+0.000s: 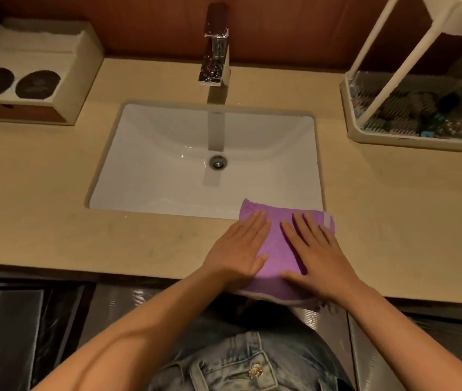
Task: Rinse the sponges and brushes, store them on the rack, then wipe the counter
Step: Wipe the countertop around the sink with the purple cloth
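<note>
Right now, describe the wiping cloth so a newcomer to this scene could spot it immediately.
Find the white sink sunk in the beige counter. At its front right corner, on the counter's near strip, lies a purple cloth whose near edge hangs over the counter front. It is the only purple thing in view, and the left hand and right hand both press flat on it.

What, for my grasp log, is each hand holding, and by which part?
Nothing is gripped. The left hand and right hand lie flat, fingers straight, pressing the top of the cloth against the counter.
</note>
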A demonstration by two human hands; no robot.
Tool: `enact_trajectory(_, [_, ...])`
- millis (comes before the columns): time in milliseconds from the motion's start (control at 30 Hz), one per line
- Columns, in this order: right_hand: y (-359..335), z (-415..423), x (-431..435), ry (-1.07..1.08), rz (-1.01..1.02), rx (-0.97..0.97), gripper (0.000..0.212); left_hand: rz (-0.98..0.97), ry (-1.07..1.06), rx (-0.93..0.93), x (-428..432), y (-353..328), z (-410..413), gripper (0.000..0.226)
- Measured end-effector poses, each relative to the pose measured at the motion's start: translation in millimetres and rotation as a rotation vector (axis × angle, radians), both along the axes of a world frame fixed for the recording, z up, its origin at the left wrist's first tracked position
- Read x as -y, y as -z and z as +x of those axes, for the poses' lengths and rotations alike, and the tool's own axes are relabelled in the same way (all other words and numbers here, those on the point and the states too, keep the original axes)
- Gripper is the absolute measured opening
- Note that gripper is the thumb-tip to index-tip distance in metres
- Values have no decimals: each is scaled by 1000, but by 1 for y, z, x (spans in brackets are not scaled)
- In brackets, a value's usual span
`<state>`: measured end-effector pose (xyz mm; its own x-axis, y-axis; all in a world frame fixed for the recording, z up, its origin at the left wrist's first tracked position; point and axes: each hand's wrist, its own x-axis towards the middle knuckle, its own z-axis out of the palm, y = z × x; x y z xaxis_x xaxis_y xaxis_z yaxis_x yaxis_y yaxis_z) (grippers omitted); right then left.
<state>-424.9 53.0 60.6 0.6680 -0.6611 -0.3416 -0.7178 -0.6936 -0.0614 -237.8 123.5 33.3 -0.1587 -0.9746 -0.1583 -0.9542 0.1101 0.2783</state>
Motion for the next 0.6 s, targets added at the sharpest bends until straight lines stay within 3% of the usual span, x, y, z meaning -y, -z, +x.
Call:
enact_trajectory(333, [-14,126,-3,-548,191,25,94,82,-156,56,-62,-7,115,68])
enact_trajectory(500, [-13,187,-12,-681,246,-11,101,131,-260,52,-84,-9,156,69])
enact_trajectory(600, [-15,219,-20,-703,280,-37,103,33,-253,88,-99,-7,182,67])
